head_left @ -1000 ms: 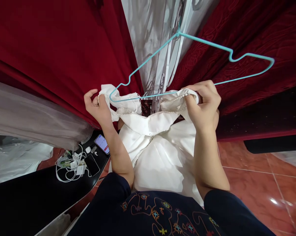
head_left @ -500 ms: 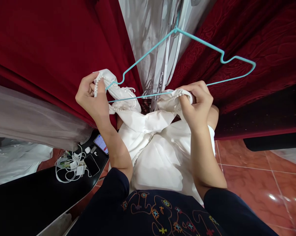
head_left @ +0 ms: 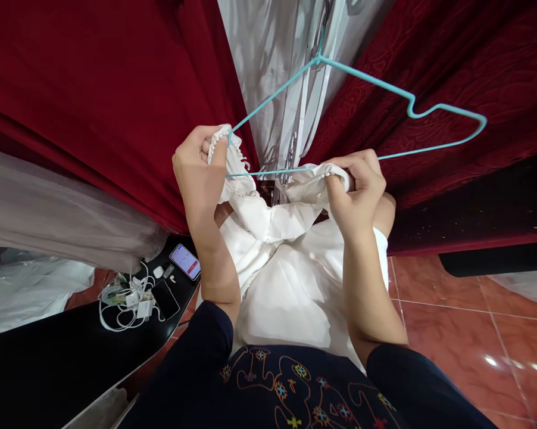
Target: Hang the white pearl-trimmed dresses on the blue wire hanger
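Observation:
A white dress (head_left: 290, 286) with pearl-like beads along its neckline hangs down over my lap. My left hand (head_left: 201, 158) is closed on its beaded left shoulder part, right at the left end of a light-blue hanger (head_left: 362, 75). That end of the hanger is hidden behind the fabric and fingers. My right hand (head_left: 358, 182) pinches the right shoulder part of the dress, just below the hanger's bottom bar, which passes behind the fingers. The hanger's right end sticks out free, and its hook reaches up toward a white metal frame.
On the left, a black bench (head_left: 72, 363) bears a lit phone (head_left: 185, 261), a dark phone (head_left: 165, 300) and tangled white cables (head_left: 123, 298). Red curtains (head_left: 94, 89) hang on both sides of a whitish drape (head_left: 264, 71). Red floor tiles (head_left: 456, 333) lie at right.
My left hand has moved right and slightly up with the dress's left shoulder part, bunching it inward. The hanger has shifted a little to the right. My right hand has hardly moved.

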Tool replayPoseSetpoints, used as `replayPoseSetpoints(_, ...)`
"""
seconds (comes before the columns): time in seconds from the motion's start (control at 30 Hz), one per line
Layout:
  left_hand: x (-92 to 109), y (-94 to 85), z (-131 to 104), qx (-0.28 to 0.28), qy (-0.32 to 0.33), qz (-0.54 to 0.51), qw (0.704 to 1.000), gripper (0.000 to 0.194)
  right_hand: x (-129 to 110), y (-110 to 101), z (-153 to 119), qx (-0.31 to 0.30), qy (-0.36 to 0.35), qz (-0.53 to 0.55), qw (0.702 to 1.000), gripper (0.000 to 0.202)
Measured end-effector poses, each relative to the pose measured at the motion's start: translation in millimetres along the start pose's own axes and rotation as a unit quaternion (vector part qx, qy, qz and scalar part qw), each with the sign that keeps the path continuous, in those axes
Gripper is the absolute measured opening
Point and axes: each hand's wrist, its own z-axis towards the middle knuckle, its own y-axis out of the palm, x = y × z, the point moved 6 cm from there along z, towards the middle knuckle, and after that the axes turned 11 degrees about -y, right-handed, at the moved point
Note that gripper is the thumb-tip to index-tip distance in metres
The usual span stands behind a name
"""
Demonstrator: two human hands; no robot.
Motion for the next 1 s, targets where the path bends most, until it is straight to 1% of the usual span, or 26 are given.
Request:
replayPoseSetpoints(0.07, 0.7, 2.8, -9.5, -0.016, -0.012, -0.044, 0.999, 0.019, 0.9, 1.3, -0.8, -0.001, -0.002, -0.007, 1.0, 0.012)
replayPoseSetpoints(0.13, -1.9, 4.6, -23.4, -0.03, -0.029, -0.117, 0.992, 0.026, 1.8, 2.8, -1.5, -0.003, -0.002, -0.009, 1.0, 0.012)
replayPoseSetpoints(0.2, -10.2, 8.0, -39.6, -0.041, -0.06, -0.18, 0.981, 0.034, 2.6, 4.1, -2.2, -0.003, 0.001, -0.003, 1.0, 0.012)
replayPoseSetpoints(0.23, -16.7, 11.5, -47.3, -0.052, -0.084, -0.193, 0.976, 0.038, 3.0, 4.7, -2.6, -0.003, 0.002, 0.002, 1.0, 0.012)
replayPoseSetpoints(0.3, -32.8, 23.6, -59.9, -0.1, -0.147, -0.182, 0.967, 0.05, 3.7, 5.6, -3.6, -0.003, 0.002, 0.009, 1.0, 0.012)
replayPoseSetpoints(0.33, -41.0, 32.2, -64.8, -0.139, -0.184, -0.167, 0.959, 0.055, 4.0, 6.0, -4.2, -0.004, 0.0, 0.01, 1.0, 0.012)
replayPoseSetpoints(0.4, -53.5, 49.9, -72.2, -0.215, -0.255, -0.155, 0.93, 0.062, 4.9, 6.3, -5.2, -0.004, -0.002, 0.005, 1.0, 0.012)
replayPoseSetpoints(0.43, -55.5, 57.2, -74.0, -0.235, -0.277, -0.177, 0.915, 0.062, 5.3, 6.4, -5.6, -0.004, -0.003, 0.0, 1.0, 0.012)
replayPoseSetpoints(0.47, -54.5, 63.5, -74.5, -0.24, -0.291, -0.221, 0.9, 0.06, 5.4, 6.7, -5.8, -0.003, -0.003, -0.005, 1.0, 0.012)
replayPoseSetpoints(0.5, -51.4, 68.8, -74.4, -0.232, -0.297, -0.279, 0.883, 0.057, 5.0, 7.1, -5.8, -0.004, -0.004, -0.008, 1.0, 0.012)
replayPoseSetpoints(0.57, -42.2, 77.2, -74.9, -0.199, -0.29, -0.392, 0.85, 0.045, 2.5, 8.1, -5.6, -0.004, -0.009, -0.011, 1.0, 0.014)
replayPoseSetpoints(0.6, -37.8, 80.8, -76.2, -0.183, -0.281, -0.428, 0.839, 0.039, 0.4, 8.4, -5.6, -0.002, -0.014, -0.011, 1.0, 0.016)
replayPoseSetpoints(0.63, -34.2, 83.5, -77.9, -0.169, -0.271, -0.446, 0.836, 0.032, -2.4, 8.0, -5.9, 0.004, -0.026, -0.011, 1.0, 0.018)
replayPoseSetpoints(0.7, -30.6, 85.7, -81.0, -0.135, -0.249, -0.448, 0.848, 0.024, -7.2, 4.3, -8.1, 0.026, -0.064, -0.026, 0.997, 0.024)
replayPoseSetpoints(0.77, -31.6, 85.8, -82.7, -0.112, -0.241, -0.431, 0.862, 0.023, -6.2, -6.1, -12.7, 0.074, -0.115, -0.061, 0.989, 0.033)
replayPoseSetpoints(0.83, -34.9, 84.6, -81.9, -0.099, -0.24, -0.422, 0.869, 0.026, 7.1, -26.9, -19.0, 0.161, -0.159, -0.097, 0.969, 0.041)
replayPoseSetpoints(0.9, -37.3, 82.1, -79.1, -0.089, -0.227, -0.423, 0.872, 0.029, 36.0, -59.2, -24.7, 0.279, -0.174, -0.106, 0.938, 0.048)
replayPoseSetpoints(0.93, -38.1, 80.8, -77.6, -0.084, -0.217, -0.425, 0.875, 0.031, 54.4, -76.9, -25.2, 0.325, -0.169, -0.117, 0.923, 0.046)
replayPoseSetpoints(1.0, -39.6, 79.6, -75.5, -0.075, -0.202, -0.423, 0.88, 0.034, 94.1, -108.8, -15.6, 0.344, -0.122, -0.138, 0.921, 0.04)
